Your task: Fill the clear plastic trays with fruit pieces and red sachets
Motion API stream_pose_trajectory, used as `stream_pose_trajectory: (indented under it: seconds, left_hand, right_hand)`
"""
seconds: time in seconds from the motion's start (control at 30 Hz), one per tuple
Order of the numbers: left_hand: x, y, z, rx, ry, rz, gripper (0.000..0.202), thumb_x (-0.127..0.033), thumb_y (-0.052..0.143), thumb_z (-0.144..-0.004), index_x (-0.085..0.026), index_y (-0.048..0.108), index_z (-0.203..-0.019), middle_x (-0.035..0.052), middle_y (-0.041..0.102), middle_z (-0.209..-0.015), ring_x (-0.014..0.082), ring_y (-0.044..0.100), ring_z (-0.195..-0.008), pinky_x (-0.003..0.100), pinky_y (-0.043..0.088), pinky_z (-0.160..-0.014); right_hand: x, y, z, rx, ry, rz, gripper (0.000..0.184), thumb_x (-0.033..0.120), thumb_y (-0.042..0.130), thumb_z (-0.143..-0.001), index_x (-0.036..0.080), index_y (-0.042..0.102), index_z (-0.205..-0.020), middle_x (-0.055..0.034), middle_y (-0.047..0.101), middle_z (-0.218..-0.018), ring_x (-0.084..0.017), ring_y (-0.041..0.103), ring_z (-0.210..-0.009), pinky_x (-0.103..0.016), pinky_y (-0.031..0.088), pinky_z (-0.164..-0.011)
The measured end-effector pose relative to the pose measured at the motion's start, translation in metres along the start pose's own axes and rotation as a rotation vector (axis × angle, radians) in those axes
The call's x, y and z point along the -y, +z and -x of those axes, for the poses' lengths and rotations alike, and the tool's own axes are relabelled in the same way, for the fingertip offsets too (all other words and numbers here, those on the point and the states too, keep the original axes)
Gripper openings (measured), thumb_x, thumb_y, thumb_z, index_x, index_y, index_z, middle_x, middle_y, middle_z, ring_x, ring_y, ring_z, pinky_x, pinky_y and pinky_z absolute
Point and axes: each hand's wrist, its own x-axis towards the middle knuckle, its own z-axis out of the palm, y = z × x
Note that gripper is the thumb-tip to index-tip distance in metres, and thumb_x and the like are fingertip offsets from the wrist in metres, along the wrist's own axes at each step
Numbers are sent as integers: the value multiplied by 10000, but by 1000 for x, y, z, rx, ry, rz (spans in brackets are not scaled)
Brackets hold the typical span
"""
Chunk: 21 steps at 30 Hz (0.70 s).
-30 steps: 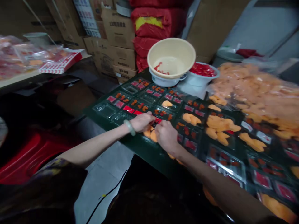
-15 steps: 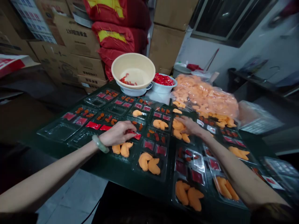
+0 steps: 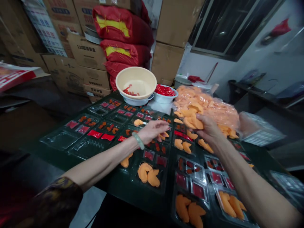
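My right hand [image 3: 209,129] is closed around a bunch of orange fortune cookies [image 3: 192,117], raised over the trays beside the plastic bag. Farther left, my left hand [image 3: 154,130], with a pale green bangle [image 3: 138,140] at the wrist, hovers over a tray. Its fingers are bent together; whether anything is between them I cannot make out. Below it, a tray [image 3: 164,177] carries dark red sachets [image 3: 149,155] and two fortune cookies [image 3: 153,177]. Bright red packets [image 3: 107,136] lie in trays to the left, and another red packet [image 3: 182,135] lies between my hands.
A cream basin [image 3: 136,71] with a few red pieces stands at the back, next to a white bowl [image 3: 165,98] of red packets. Right of them lies a clear bag [image 3: 209,103] full of fortune cookies. Cartons [image 3: 89,52] and red sacks [image 3: 125,25] are stacked behind.
My right hand has lifted a bunch of fortune cookies off the trays. My left hand has moved right, away from the red packet it was handling.
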Motion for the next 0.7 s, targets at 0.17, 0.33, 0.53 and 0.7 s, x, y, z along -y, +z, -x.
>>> stream_pose_trajectory:
  seconds: [0.17,0.33,0.53,0.7]
  left_hand:
    - [-4,13,12,-170,28,129,303,-332,687,-696,-96,579,-852,46,602,-703,89,547,-496,162,371,-336]
    - [-1,-17,36,-505,148,42,189,-170,710,-650,-99,555,-734,-22,543,-556,39,457,-413,147,338,-358]
    - [-2,-52,69,-452,185,128,316,-228,738,-611,-132,556,-850,-64,520,-530,44,435,-366,166,337,-350]
    - [2,-84,95,-514,202,285,311,-249,754,-597,-95,600,-818,-18,561,-546,33,419,-353,168,310,-339]
  right_hand:
    - [-25,78,34,115,28,-191,254,374,688,-611,203,602,-778,-30,677,-778,-189,635,-686,-279,522,-519]
    - [-51,124,46,256,77,-242,401,450,734,-595,187,613,-872,-37,680,-832,-184,639,-739,-287,529,-616]
    - [-47,166,50,143,212,-312,288,177,767,-511,178,620,-759,-2,671,-724,-142,617,-642,-255,525,-635]
    - [-39,178,40,10,419,-467,82,155,639,-657,171,600,-727,-1,635,-646,-117,597,-616,-226,525,-570]
